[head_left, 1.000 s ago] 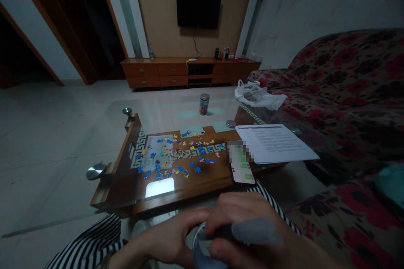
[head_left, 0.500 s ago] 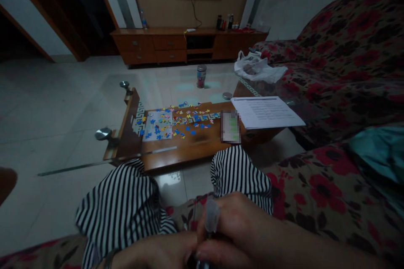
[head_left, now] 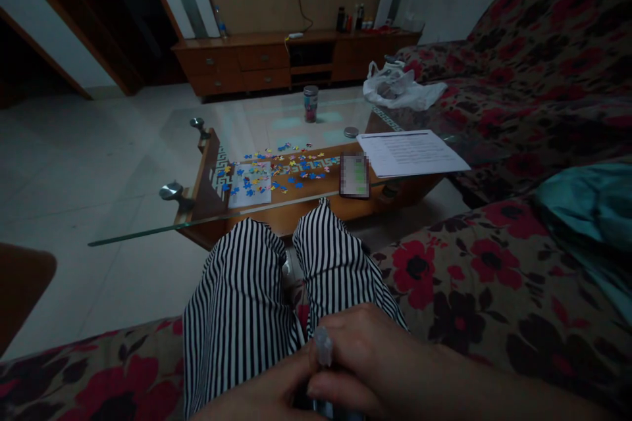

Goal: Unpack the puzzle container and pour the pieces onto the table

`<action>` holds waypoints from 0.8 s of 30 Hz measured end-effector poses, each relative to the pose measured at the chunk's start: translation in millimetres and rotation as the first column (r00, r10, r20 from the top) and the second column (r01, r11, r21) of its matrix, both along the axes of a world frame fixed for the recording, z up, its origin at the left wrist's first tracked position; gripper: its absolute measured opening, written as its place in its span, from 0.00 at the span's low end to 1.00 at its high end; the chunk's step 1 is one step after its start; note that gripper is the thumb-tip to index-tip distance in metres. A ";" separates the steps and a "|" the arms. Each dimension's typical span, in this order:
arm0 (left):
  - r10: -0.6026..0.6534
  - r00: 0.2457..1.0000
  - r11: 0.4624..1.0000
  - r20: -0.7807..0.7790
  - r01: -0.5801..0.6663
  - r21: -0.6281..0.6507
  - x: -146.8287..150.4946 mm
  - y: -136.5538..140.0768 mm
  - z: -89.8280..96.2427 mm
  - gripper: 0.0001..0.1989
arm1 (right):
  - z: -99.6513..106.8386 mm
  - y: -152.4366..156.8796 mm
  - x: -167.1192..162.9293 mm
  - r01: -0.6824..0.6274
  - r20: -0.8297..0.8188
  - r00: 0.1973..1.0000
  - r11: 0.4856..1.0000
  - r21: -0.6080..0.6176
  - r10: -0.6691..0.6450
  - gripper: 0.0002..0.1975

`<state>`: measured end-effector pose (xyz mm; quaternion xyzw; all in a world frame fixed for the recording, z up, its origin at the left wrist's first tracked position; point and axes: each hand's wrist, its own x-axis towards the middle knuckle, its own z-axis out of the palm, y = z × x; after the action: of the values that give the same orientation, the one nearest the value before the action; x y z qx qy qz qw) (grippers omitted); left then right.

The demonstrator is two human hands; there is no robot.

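my right hand [head_left: 365, 362] is curled tight around a small clear plastic thing [head_left: 323, 348] in my lap, its rounded tip poking up between my fingers. my left hand [head_left: 266, 395] closes in on it from below, over my striped trousers [head_left: 247, 296]. puzzle pieces [head_left: 274, 174] lie scattered on the glass bench [head_left: 148, 233] ahead.
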<state>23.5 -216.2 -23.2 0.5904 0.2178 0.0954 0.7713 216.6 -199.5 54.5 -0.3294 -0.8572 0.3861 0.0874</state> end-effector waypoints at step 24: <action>0.241 0.935 0.745 -0.261 -0.006 0.667 8.7 7.3 -30.3 0.11 | -36.1 -9.1 3.3 0.249 -0.103 0.956 0.947 -0.204 -0.274 0.06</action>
<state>32.2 -208.9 -53.5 0.8143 0.3357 0.1167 0.4589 220.0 -208.6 18.4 -0.4214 -0.7577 0.4713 0.1617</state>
